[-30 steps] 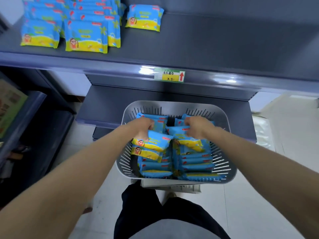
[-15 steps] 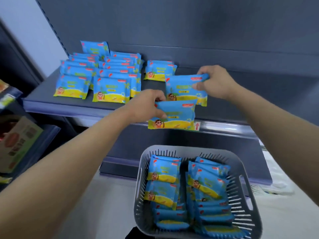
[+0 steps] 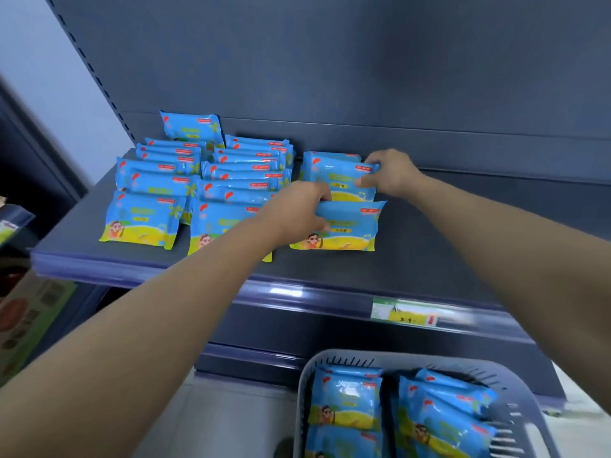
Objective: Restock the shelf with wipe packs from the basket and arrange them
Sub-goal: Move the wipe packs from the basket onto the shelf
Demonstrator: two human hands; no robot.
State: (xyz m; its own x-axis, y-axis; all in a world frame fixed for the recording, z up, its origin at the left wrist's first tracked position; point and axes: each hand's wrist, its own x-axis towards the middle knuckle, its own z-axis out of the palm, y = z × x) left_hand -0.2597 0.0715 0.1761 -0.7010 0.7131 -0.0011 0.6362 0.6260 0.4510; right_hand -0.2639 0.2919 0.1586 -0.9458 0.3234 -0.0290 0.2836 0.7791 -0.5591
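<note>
Your left hand (image 3: pixel 297 209) grips the left end of the front wipe pack (image 3: pixel 350 226), with its fingers curled over the top edge and the thumb on the face. That pack stands tilted on the shelf (image 3: pixel 463 233), about midway between the front lip and the back panel (image 3: pixel 363 77). Just behind it, your right hand (image 3: pixel 390 173) pinches the right end of the rear wipe pack (image 3: pixel 334 176), which stands against one more pack at the back. The two hands are apart, each on its own pack. The stocked packs (image 3: pixel 142 219) fill the shelf's left end in two overlapping rows that run from the front edge to the back. The basket (image 3: pixel 307 385) sits below the shelf at the lower right, with more packs (image 3: pixel 344 398) standing inside it. A price tag (image 3: pixel 403 314) sits on the shelf's front lip.
</note>
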